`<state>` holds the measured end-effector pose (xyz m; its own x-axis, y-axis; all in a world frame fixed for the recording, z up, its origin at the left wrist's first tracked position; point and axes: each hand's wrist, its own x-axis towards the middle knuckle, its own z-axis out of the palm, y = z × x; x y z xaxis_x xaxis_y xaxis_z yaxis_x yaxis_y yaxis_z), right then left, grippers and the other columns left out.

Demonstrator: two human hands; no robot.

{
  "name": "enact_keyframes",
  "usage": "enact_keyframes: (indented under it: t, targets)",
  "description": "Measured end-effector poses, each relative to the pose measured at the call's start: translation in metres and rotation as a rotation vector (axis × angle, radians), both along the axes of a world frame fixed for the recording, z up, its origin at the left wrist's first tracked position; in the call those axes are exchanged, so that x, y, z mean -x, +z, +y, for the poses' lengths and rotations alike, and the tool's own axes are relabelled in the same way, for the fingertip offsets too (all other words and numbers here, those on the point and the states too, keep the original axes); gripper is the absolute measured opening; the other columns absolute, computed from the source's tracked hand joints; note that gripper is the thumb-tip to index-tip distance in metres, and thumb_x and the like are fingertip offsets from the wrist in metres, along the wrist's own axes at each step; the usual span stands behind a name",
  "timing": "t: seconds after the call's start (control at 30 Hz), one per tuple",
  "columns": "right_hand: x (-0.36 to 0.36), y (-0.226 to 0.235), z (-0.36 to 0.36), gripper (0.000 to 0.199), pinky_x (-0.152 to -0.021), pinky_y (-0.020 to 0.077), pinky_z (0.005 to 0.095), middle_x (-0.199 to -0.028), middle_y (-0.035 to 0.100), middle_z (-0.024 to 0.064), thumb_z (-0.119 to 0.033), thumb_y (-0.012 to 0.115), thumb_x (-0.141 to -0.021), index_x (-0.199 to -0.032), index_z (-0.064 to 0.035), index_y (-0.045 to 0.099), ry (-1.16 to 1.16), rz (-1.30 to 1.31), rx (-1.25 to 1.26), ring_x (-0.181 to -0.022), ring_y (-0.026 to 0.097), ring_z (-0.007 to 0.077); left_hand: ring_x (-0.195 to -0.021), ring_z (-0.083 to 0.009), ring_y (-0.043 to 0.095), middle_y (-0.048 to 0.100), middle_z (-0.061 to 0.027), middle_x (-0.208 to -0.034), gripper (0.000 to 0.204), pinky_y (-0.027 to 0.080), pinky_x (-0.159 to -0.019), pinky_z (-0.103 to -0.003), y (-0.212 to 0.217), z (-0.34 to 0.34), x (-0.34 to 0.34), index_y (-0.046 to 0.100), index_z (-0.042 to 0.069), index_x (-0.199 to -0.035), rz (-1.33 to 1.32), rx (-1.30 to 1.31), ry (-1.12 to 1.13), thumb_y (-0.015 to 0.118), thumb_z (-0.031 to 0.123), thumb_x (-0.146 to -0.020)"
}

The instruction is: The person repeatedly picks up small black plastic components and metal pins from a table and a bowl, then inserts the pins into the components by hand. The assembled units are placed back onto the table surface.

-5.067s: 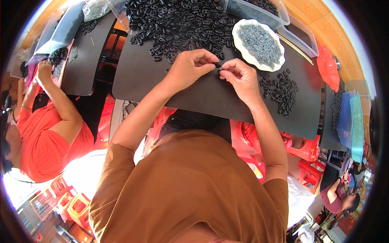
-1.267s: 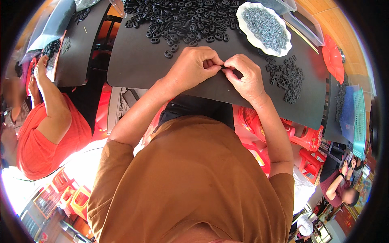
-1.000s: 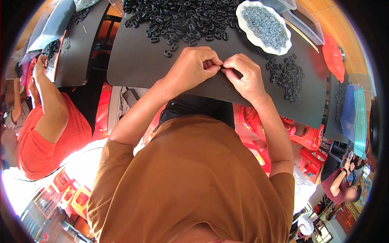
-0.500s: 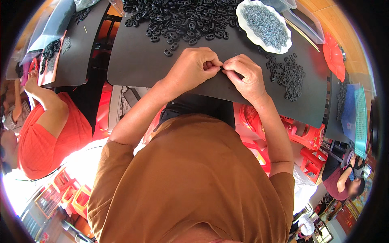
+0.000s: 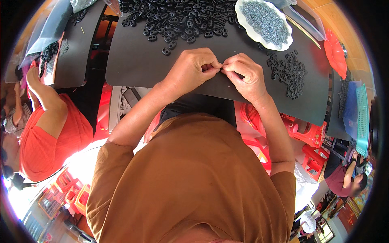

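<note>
Over the last few seconds very little is changing: both hands are staying locked together at the near edge of the black work board [image 5: 137,69], and only the view is drifting slightly, which suggests the fiddly joining of one small part is still going on rather than finished. Going from the left, a co-worker in a red shirt [image 5: 52,141] is reaching up to a second dark board [image 5: 77,52] where a small heap of black pieces is lying. Next, a single loose black piece [image 5: 165,51] is lying apart on the main board, just short of the big pile of black oval parts [image 5: 178,18] spreading across the far side. The left hand [image 5: 190,69] is curling with its fingertips pressed together, pinching something tiny against the right hand [image 5: 243,73], whose thumb and forefinger are closing on the same spot; the small part [image 5: 221,69] being worked is sitting right where the two sets of fingertips meet and is almost wholly hidden, so its shape cannot be told. Farther right, a white scalloped dish [image 5: 263,40] of small grey metal bits is sitting beyond the hands, and a smaller cluster of black parts [image 5: 289,73] is lying near the right wrist. Red plastic stools [image 5: 312,135] are standing below the board's edge. Nothing is blocking the hands.
</note>
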<state>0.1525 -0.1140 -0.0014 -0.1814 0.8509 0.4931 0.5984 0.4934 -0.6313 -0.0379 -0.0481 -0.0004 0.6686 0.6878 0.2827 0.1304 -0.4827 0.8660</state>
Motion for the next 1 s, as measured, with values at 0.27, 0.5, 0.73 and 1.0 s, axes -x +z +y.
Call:
enact_keyframes:
  t: [0.27, 0.5, 0.73, 1.0]
  targets:
    - [-0.001, -0.001, 0.002, 0.016, -0.067, 0.0504, 0.0327, -0.080, 0.064, 0.0054, 0.006, 0.072, -0.071, -0.078, -0.0040, 0.062, 0.019, 0.018, 0.041, -0.075, 0.061, 0.0244, -0.070, -0.0122, 0.063, 0.068, -0.0057, -0.084, 0.006, 0.050, -0.061, -0.026, -0.004, 0.003, 0.000, 0.070, 0.000, -0.085, 0.049, -0.061, -0.018, 0.070, -0.004, -0.080]
    - [-0.016, 0.021, 0.011, 0.012, -0.073, 0.0495, 0.0292, -0.085, 0.065, 0.0062, 0.002, 0.073, -0.078, -0.086, -0.0010, 0.064, 0.011, 0.190, 0.262, -0.080, 0.063, 0.0160, -0.080, -0.0110, 0.065, 0.069, -0.0071, -0.091, 0.013, 0.052, -0.071, -0.024, 0.009, 0.007, 0.005, 0.070, -0.001, -0.100, 0.006, 0.191, 0.061, 0.067, 0.002, -0.088]
    - [-0.095, 0.084, 0.128, 0.013, -0.075, 0.0469, 0.0220, -0.086, 0.065, -0.0002, -0.012, 0.069, -0.085, -0.095, -0.0057, 0.065, 0.057, 0.376, 0.502, -0.081, 0.061, 0.0080, -0.083, -0.0122, 0.065, 0.068, -0.0075, -0.095, 0.015, 0.053, -0.073, -0.025, 0.004, 0.010, 0.005, 0.069, -0.001, -0.103, -0.032, 0.149, 0.035, 0.065, 0.001, -0.089]
    - [-0.131, 0.072, 0.188, 0.026, -0.079, 0.0472, 0.0229, -0.101, 0.067, 0.0016, -0.014, 0.070, -0.087, -0.111, -0.0043, 0.064, -0.289, 0.325, 0.026, -0.090, 0.063, 0.0086, -0.073, -0.0172, 0.064, 0.067, -0.0095, -0.092, 0.016, 0.052, -0.066, -0.027, 0.006, 0.007, 0.004, 0.069, 0.000, -0.101, -0.037, 0.041, 0.009, 0.066, -0.001, -0.086]
